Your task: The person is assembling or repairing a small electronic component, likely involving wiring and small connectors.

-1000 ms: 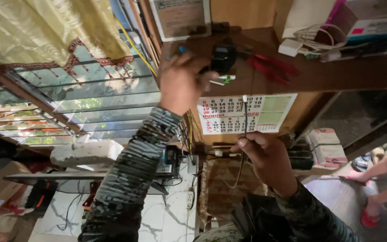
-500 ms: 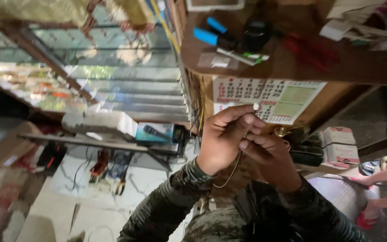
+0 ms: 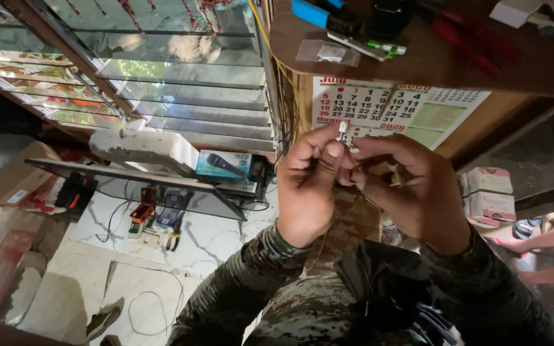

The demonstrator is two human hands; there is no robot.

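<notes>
Louvred glass window (image 3: 161,83): left of the wall calendar (image 3: 392,112), slats tilted open. Below it, a dark glass panel (image 3: 129,186) and a microphone box (image 3: 222,165) sit above the tiled floor (image 3: 97,282), where loose tools and cable lie.

Left hand (image 3: 312,192): just below the calendar. Thumb and forefinger are pressed together on a small white connector (image 3: 343,127), held upright at its lower part. A thin wire (image 3: 320,247) runs down from the hands; its far end is out of sight.

Right hand (image 3: 418,192): touching the left hand, fingers curled toward the connector. Whether its grip is pinching the part or the wire cannot be told.

Wooden shelf (image 3: 431,64): above the calendar, carrying a blue tool, red-handled pliers (image 3: 463,41) and a clear plastic bag (image 3: 328,52).

Risk, as judged: the connector is small and pinched only at the fingertips. A tug on the trailing wire could pull it free, and it would drop among the floor clutter.
</notes>
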